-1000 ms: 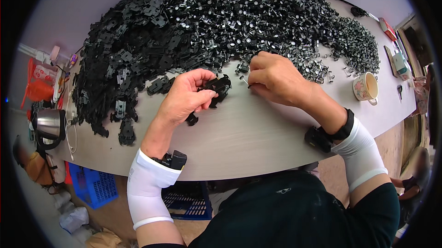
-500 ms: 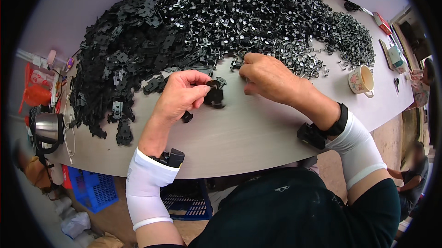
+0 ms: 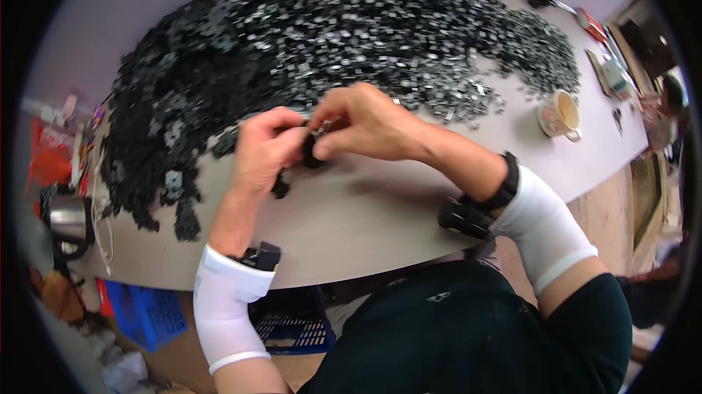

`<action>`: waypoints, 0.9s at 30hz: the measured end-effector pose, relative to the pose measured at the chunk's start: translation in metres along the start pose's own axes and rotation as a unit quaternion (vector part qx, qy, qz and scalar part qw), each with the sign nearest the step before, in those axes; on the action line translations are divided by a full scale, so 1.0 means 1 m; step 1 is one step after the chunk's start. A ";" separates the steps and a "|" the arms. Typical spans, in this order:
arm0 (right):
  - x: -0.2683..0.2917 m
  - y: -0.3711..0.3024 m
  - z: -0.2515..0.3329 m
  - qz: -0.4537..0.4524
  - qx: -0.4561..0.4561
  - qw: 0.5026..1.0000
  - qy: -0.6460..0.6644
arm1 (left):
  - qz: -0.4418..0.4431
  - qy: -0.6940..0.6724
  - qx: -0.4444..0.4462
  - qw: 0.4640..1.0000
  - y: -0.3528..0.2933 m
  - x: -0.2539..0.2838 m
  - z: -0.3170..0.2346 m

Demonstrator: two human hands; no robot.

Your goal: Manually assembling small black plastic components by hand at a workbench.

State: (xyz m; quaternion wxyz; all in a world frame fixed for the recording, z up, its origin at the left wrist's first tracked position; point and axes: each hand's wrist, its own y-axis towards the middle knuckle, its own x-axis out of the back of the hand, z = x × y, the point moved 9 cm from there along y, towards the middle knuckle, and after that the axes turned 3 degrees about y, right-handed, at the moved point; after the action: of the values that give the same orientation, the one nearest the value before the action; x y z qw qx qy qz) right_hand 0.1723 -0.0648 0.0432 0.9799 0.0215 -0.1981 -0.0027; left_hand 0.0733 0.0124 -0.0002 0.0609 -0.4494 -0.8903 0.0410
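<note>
My left hand (image 3: 257, 151) is closed on a black plastic toy-car chassis (image 3: 314, 155), held just above the table. My right hand (image 3: 374, 128) meets it from the other side, its fingers pinching a small wheel axle (image 3: 319, 131) against the chassis. Fingers and motion blur hide most of both parts. Below my left fingers lies a small black wheel piece (image 3: 280, 188). Beyond the hands spreads a heap of loose wheel axles (image 3: 380, 35), black with silvery hubs. A heap of flat black chassis (image 3: 168, 79) adjoins it on the left.
A patterned cup (image 3: 553, 117) stands on the table at the right, with a small box (image 3: 619, 79) and keys (image 3: 618, 120) farther over. A metal kettle (image 3: 69, 222) and a white cable are at the left edge. Blue crates (image 3: 150, 313) sit below the table.
My right hand has moved left from the edge of the axle heap to the chassis in my left hand. The fingers of both hands now come together. The whole view has shifted slightly.
</note>
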 end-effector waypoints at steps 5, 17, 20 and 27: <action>0.014 0.009 -0.006 -0.048 0.004 0.970 0.239 | 0.014 -0.060 -0.026 0.998 -0.001 -0.007 -0.007; 0.014 -0.005 0.028 -0.113 0.234 0.950 -0.171 | 0.120 -0.141 0.067 0.980 -0.011 -0.021 -0.001; 0.014 -0.008 0.033 -0.088 0.268 0.941 -0.188 | 0.149 -0.148 0.068 0.975 -0.011 -0.026 -0.002; 0.004 -0.017 0.032 -0.067 0.279 0.955 -0.071 | 0.219 -0.148 0.042 0.963 -0.012 -0.026 0.001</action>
State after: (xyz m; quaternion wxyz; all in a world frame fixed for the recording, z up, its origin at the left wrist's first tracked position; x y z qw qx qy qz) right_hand 0.1636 -0.0834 0.0738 0.9157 0.3075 -0.2581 -0.0147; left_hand 0.0789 -0.0162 -0.0017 -0.0629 -0.6197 -0.7664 0.1569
